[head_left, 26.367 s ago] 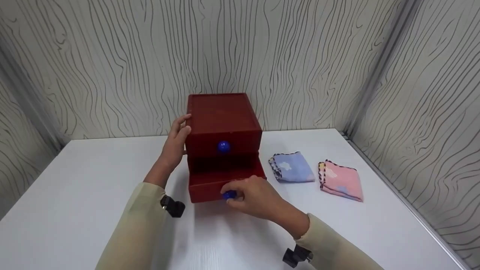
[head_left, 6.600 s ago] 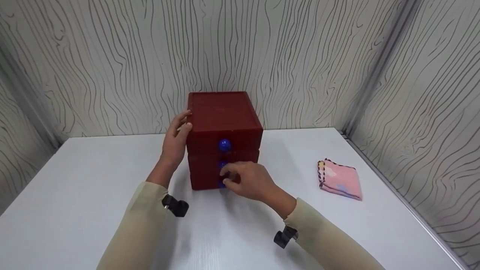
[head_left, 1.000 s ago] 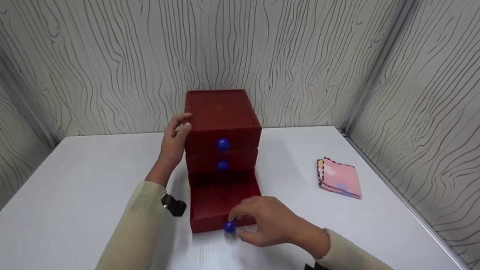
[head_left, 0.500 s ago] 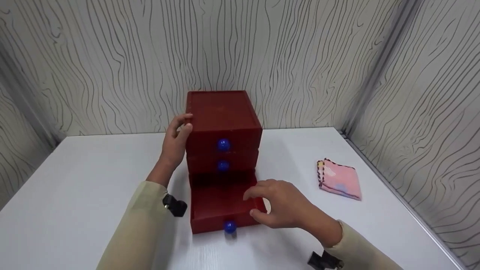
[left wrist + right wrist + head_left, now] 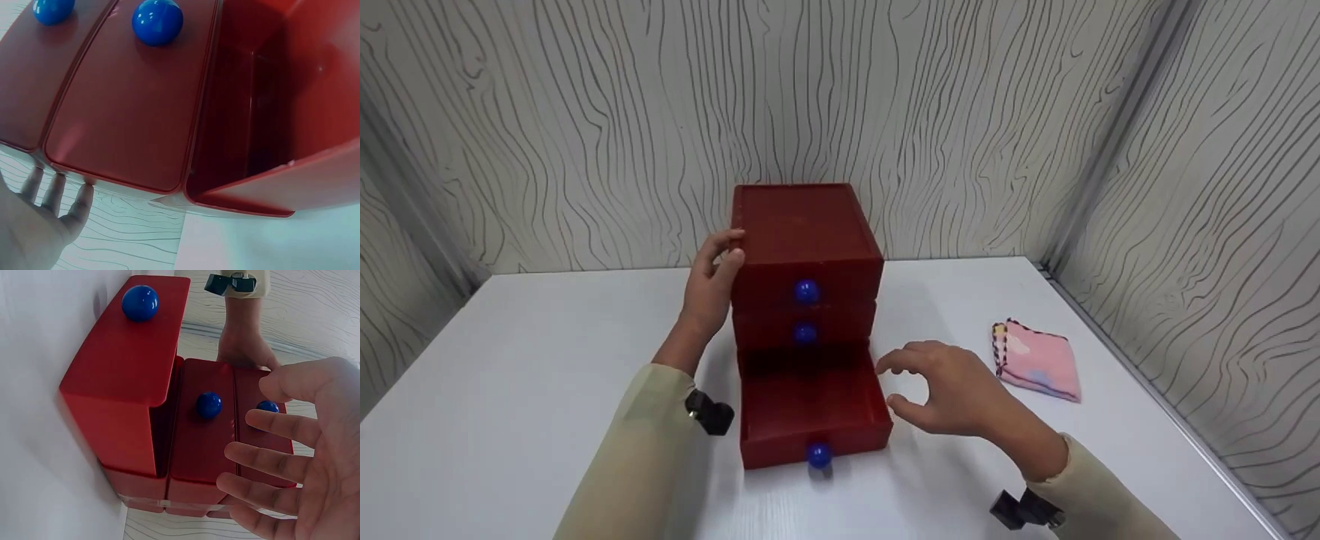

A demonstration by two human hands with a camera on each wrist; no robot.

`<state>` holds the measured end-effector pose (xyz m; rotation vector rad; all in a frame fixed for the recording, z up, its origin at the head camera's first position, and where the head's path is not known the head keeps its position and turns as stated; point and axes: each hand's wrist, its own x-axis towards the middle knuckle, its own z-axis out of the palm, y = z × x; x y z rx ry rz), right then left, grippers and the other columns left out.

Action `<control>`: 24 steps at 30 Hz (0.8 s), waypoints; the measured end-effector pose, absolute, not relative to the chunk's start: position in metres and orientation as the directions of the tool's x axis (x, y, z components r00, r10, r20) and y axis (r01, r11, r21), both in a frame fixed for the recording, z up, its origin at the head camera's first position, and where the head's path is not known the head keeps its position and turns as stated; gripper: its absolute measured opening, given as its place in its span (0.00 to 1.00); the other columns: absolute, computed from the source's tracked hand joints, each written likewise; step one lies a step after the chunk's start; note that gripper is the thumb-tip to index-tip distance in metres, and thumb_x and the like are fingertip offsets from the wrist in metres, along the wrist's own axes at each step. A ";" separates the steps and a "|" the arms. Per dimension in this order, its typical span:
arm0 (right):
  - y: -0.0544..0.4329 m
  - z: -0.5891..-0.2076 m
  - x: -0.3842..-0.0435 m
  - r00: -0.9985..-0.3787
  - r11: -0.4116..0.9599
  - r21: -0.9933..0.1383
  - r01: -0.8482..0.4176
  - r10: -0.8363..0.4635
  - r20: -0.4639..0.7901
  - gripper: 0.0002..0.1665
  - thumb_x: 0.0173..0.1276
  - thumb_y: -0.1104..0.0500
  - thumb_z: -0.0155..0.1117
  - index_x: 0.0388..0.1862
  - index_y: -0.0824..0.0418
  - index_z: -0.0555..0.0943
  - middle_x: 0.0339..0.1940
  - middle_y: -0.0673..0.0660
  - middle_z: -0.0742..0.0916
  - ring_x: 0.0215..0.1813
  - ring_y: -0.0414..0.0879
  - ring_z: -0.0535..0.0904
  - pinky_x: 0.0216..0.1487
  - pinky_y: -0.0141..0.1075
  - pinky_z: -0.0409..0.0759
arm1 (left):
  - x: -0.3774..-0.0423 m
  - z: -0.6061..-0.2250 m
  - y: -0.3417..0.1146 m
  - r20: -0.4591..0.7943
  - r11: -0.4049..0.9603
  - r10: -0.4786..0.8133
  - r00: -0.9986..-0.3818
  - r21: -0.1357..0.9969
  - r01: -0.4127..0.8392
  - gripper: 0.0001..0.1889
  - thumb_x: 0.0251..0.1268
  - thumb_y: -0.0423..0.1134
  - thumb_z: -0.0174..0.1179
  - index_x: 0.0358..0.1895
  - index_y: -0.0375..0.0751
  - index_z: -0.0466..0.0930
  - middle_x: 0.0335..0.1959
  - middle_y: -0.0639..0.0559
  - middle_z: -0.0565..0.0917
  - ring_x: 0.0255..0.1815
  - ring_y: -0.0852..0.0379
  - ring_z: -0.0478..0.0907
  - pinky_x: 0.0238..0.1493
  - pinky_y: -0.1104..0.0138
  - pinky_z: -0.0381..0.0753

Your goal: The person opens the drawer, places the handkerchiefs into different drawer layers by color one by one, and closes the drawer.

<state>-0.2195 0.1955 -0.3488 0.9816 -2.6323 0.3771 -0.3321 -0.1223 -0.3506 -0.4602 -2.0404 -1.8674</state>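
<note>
A dark red cabinet of three stacked drawers with round blue knobs stands at the back of the table. Its bottom drawer is pulled far out, showing a bare red inside, while the upper two are closed. My left hand rests against the cabinet's upper left side; its fingers touch that side in the left wrist view. Beside the drawer's right wall, my right hand hovers with thumb and fingers spread, nothing between them. The bottom blue knob is free of any hand.
To the right of my right hand lies a folded pink cloth with a dark striped edging. The white table meets wood-grain patterned panels at the back and sides.
Since several seconds ago the bottom drawer has come out; earlier the middle one was open and shut, and a blue cloth left the table. My right hand has let go of the knob, moving right.
</note>
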 end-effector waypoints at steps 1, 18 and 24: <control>0.197 -0.349 -0.220 -0.724 0.735 -0.138 -0.663 -0.583 0.368 0.15 0.57 0.52 0.67 0.45 0.45 0.82 0.34 0.39 0.84 0.38 0.35 0.79 0.35 0.34 0.77 | -0.332 -0.351 -0.122 0.458 0.084 0.012 -0.889 0.885 0.457 0.21 0.73 0.45 0.46 0.65 0.44 0.68 0.68 0.47 0.65 0.64 0.51 0.64 0.58 0.56 0.65; 0.232 -0.348 -0.232 -0.787 0.807 -0.137 -0.574 -0.498 0.364 0.15 0.58 0.52 0.67 0.46 0.45 0.82 0.40 0.40 0.86 0.39 0.37 0.81 0.38 0.35 0.78 | -0.333 -0.352 -0.122 0.477 0.111 0.000 -0.879 0.873 0.474 0.21 0.73 0.45 0.46 0.65 0.45 0.69 0.69 0.48 0.66 0.69 0.52 0.61 0.65 0.52 0.60; 0.246 -0.345 -0.235 -0.812 0.830 -0.142 -0.539 -0.469 0.347 0.16 0.58 0.53 0.67 0.47 0.46 0.82 0.40 0.42 0.86 0.39 0.38 0.81 0.38 0.35 0.77 | -0.334 -0.352 -0.122 0.482 0.117 -0.001 -0.876 0.870 0.479 0.20 0.73 0.45 0.46 0.64 0.44 0.69 0.68 0.48 0.67 0.69 0.52 0.61 0.65 0.53 0.59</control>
